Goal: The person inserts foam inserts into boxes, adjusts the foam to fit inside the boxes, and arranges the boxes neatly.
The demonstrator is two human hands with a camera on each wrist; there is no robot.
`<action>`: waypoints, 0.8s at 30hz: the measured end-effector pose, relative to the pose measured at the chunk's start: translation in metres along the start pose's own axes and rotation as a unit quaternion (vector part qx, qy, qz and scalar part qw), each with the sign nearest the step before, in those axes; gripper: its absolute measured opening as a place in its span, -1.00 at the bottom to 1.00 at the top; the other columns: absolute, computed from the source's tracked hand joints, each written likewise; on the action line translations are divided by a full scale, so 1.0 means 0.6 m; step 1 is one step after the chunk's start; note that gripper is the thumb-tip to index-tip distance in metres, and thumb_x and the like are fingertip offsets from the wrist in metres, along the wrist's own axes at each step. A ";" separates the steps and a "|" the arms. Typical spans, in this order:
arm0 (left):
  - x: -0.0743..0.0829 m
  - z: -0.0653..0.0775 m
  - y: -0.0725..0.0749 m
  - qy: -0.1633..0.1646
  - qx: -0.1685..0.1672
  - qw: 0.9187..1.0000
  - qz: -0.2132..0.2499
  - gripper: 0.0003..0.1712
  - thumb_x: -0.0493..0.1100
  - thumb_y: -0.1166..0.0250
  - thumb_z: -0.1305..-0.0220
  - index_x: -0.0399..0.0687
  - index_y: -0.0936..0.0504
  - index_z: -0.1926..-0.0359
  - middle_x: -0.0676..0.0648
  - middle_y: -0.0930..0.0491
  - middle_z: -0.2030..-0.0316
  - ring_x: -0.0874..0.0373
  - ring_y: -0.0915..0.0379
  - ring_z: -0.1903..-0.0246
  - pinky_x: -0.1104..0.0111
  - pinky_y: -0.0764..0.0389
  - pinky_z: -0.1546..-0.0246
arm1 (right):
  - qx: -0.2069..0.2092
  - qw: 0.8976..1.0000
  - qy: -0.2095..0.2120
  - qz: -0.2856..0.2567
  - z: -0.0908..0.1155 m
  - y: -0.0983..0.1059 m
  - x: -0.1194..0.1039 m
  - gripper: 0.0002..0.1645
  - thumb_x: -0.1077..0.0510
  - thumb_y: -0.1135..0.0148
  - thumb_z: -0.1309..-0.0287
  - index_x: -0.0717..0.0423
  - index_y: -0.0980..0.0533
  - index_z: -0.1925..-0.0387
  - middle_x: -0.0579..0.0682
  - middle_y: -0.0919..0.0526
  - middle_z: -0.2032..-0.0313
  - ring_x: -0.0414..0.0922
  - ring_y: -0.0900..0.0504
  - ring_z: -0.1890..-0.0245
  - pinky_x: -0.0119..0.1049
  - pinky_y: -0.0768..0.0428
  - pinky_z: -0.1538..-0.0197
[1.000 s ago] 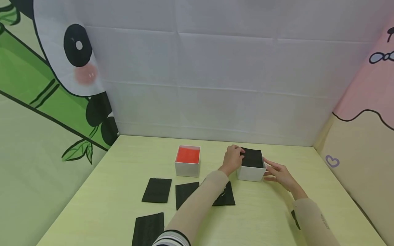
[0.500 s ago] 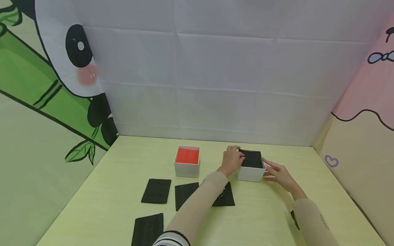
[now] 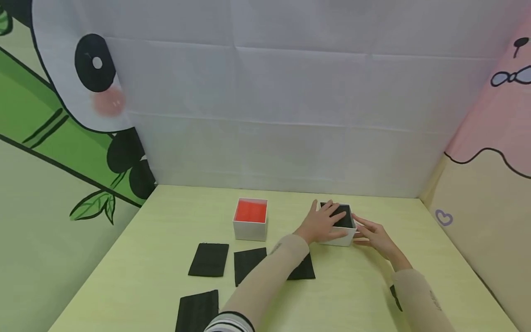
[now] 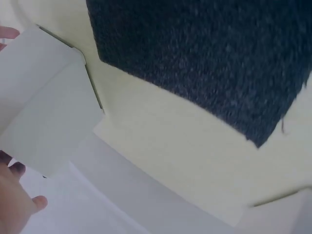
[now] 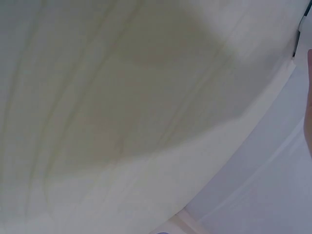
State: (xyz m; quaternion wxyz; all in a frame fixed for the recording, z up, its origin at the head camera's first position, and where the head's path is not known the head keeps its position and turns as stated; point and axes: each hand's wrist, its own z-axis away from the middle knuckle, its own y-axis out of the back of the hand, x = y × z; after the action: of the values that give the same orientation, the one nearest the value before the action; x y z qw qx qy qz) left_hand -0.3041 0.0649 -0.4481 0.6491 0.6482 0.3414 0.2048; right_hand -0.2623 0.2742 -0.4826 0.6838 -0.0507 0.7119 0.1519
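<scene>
My left hand (image 3: pixel 321 227) lies over a white box (image 3: pixel 339 241), its fingers spread across the top. Inside the box a black piece of cloth (image 3: pixel 345 216) lies just below the rim, partly covered by those fingers. At the box's right wall, my right hand (image 3: pixel 376 236) touches the side with extended fingers. In the left wrist view, the box (image 4: pixel 53 112) shows at the left, with my left hand (image 4: pixel 14 202) at its lower corner. Only a sliver of my right hand (image 5: pixel 309 107) appears in the right wrist view.
A second white box (image 3: pixel 250 230) with red cloth (image 3: pixel 251 212) stands to the left. Black cloth pieces lie on the table, including one at left (image 3: pixel 209 259), another nearer (image 3: pixel 197 311) and some partly under my left forearm. A white backdrop (image 3: pixel 290 115) rises behind the table.
My left fingers have let go of the black cloth's left edge and spread out over the box. The cloth has sunk lower into the box. My right hand stays at its side.
</scene>
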 end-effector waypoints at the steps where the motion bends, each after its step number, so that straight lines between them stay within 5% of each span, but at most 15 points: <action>1: 0.001 -0.001 0.000 -0.007 -0.008 1.000 -0.009 -0.21 0.49 0.41 -0.13 0.38 0.02 -0.35 0.10 0.06 -0.34 0.17 0.23 -0.31 -0.01 0.13 -0.19 | -0.003 1.000 0.003 0.000 0.000 0.000 0.000 -0.39 0.08 0.13 -0.32 0.29 -0.02 -0.28 -0.11 -0.55 0.19 -0.06 -0.57 0.22 0.00 -0.47 0.14; 9: 0.007 -0.008 0.001 -0.018 -0.043 0.999 -0.028 -0.19 0.56 0.39 -0.04 0.51 0.02 -0.32 0.11 0.03 -0.33 0.16 0.17 -0.30 -0.07 0.11 -0.16 | -0.006 1.000 0.000 -0.010 0.001 -0.002 -0.004 -0.38 0.08 0.12 -0.31 0.28 -0.01 -0.28 -0.04 -0.56 0.18 -0.09 -0.57 0.22 0.03 -0.45 0.12; 24: 0.012 -0.018 0.004 -0.005 -0.049 0.999 -0.017 -0.20 0.58 0.33 -0.01 0.53 -0.08 -0.29 0.14 -0.11 -0.28 0.17 0.01 -0.26 -0.06 -0.06 -0.11 | 0.005 1.000 -0.017 -0.014 0.002 -0.002 -0.005 -0.35 0.06 0.07 -0.29 0.26 -0.02 -0.28 0.04 -0.54 0.15 -0.06 -0.57 0.22 0.05 -0.43 0.10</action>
State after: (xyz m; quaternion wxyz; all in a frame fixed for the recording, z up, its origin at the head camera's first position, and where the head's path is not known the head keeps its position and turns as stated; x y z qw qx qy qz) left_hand -0.3063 0.0779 -0.4463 0.6852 0.6105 0.3389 0.2074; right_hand -0.2609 0.2731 -0.4798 0.6980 -0.0542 0.7002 0.1398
